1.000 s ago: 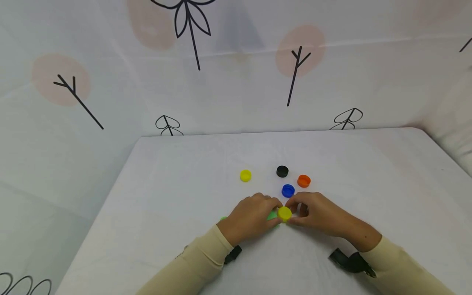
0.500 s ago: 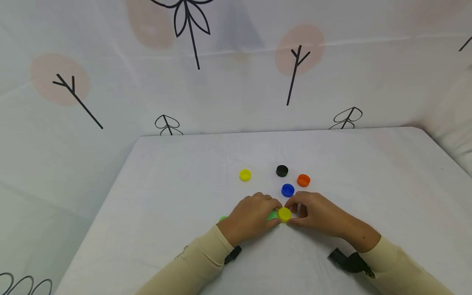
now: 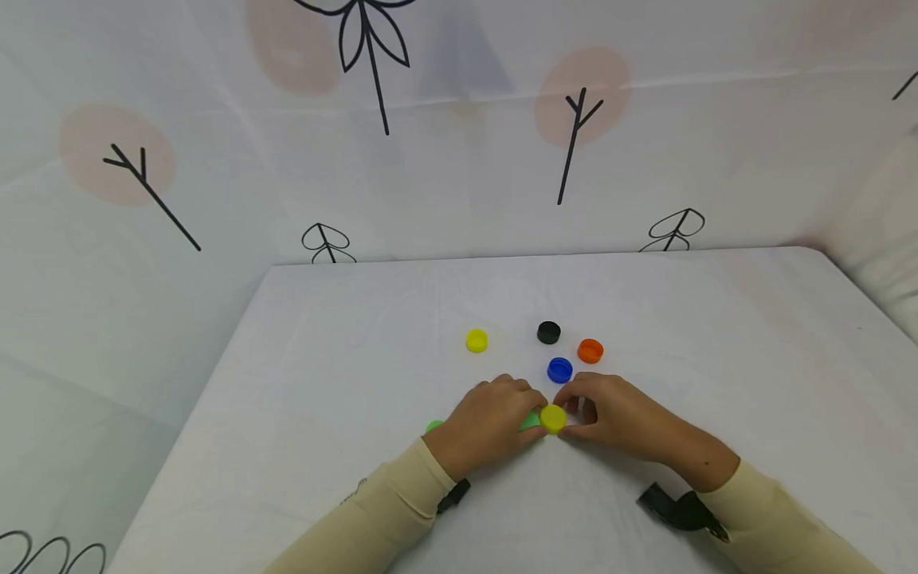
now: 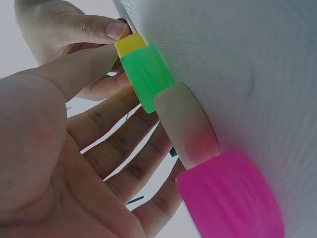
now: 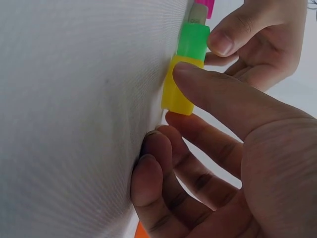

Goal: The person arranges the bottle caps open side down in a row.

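Observation:
Plastic bottle caps lie in a touching row on the white cloth. My right hand pinches a yellow cap between thumb and index finger at the row's right end. Against it sits a green cap, with my left hand curled over it, thumb on the near side and index finger on the far side. Beyond the green cap, the left wrist view shows a whitish cap and a magenta cap; the left hand hides both in the head view. The left fingers lie alongside the row.
Farther back lie another yellow cap, a black cap, an orange cap and a blue cap. A light green cap shows partly past the left wrist. A patterned cloth wall rises behind the table.

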`<state>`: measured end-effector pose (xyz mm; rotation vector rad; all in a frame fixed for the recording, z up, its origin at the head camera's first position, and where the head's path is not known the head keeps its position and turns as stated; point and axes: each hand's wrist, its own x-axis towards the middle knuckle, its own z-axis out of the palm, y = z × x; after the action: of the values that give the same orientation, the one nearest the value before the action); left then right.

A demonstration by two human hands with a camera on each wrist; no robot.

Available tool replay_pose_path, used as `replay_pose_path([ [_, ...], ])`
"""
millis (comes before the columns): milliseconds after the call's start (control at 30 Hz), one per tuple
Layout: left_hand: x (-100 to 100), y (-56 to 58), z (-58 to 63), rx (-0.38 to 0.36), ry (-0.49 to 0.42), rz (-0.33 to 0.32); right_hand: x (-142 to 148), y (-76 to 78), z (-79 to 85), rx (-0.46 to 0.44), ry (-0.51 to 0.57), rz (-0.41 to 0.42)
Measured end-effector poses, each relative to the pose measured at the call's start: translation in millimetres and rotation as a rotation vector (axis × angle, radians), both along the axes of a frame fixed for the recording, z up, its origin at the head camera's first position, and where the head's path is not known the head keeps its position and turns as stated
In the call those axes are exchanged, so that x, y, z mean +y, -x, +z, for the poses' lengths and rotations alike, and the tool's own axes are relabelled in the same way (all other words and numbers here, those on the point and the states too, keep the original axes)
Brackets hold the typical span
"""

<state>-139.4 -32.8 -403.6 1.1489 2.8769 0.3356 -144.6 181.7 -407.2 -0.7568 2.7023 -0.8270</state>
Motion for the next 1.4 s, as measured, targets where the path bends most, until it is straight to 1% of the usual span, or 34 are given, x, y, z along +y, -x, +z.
replay_pose_path([
  [133, -0.3, -0.7, 0.4, 0.008, -0.004, -0.005, 0.2, -0.3, -0.9, -0.001, -0.012, -0.008],
  [233, -0.1, -0.7, 1.5, -0.014, -0.003, -0.003, 1.3, 0.0, -0.8, -0.011, -0.019, -0.010],
  [367, -2.6, 3.3, 5.7, -0.071, 0.013, 0.034, 3.9, 0.7, 2.1, -0.032, -0.013, 0.017],
  [433, -6.8, 6.8, 9.0, -0.089, -0.002, 0.061, 4.9, 1.0, 4.8, -0.039, -0.008, 0.028],
  [533, -17.0, 12.7, 16.8, -0.094, -0.075, 0.100, 4.0, 3.0, 11.2, -0.032, 0.000, 0.012],
  [667, -33.9, 22.2, 28.5, -0.063, -0.203, 0.159, -6.8, 11.9, 20.9, 0.029, 0.044, 0.002],
  [767, -44.4, 32.0, 33.6, -0.026, -0.235, 0.187, -20.5, 22.2, 26.9, 0.068, 0.056, 0.019],
  [867, -51.5, 42.5, 35.5, -0.010, -0.195, 0.204, -35.3, 34.3, 32.3, 0.083, 0.029, 0.030],
  [967, -56.3, 52.8, 34.7, -0.026, -0.125, 0.230, -48.7, 47.0, 35.4, 0.087, -0.001, 0.030],
  [1067, -59.7, 62.3, 32.7, -0.050, -0.048, 0.254, -60.0, 59.7, 36.2, 0.079, -0.039, 0.034],
  [1167, -62.4, 70.7, 31.2, -0.073, 0.015, 0.262, -68.2, 71.0, 35.7, 0.064, -0.079, 0.050],
  [1300, -65.9, 80.3, 29.7, -0.123, 0.070, 0.288, -76.3, 84.0, 34.9, 0.027, -0.134, 0.063],
  [1400, -67.1, 86.2, 26.8, -0.156, 0.095, 0.306, -80.3, 92.7, 32.1, -0.012, -0.167, 0.057],
])
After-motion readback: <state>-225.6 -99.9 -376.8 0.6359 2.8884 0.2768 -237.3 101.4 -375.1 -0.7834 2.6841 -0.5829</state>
